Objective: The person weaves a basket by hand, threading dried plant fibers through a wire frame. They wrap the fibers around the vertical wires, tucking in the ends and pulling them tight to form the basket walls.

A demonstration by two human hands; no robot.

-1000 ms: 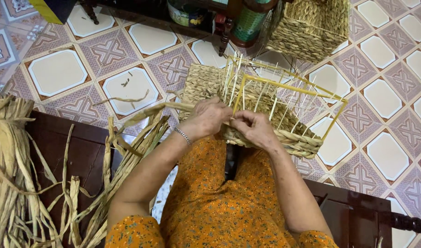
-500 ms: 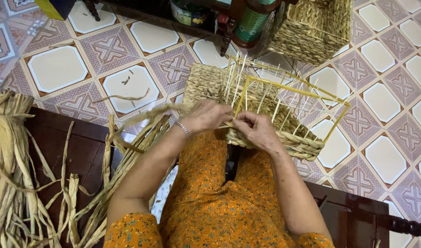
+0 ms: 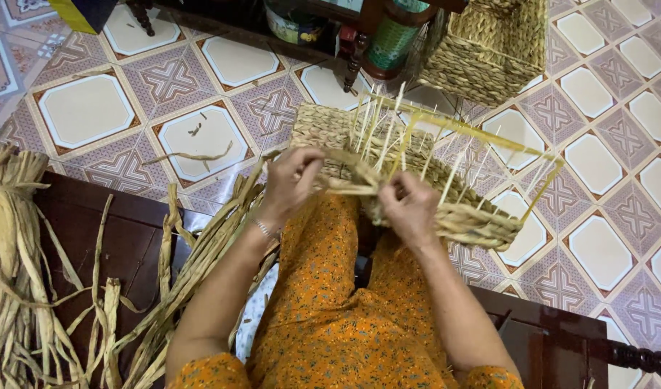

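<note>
Both hands are gripping one straw strand (image 3: 348,184), the left hand (image 3: 291,184) pulling, the right hand (image 3: 410,205) pinching it against the half-woven basket (image 3: 460,216). Tugging too hard, I'd guess, risks snapping the strand or bending the thin upright stakes (image 3: 377,126).

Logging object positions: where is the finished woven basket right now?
In the head view, the finished woven basket stands at the upper right on the tiled floor, just beyond the half-woven basket.
</note>
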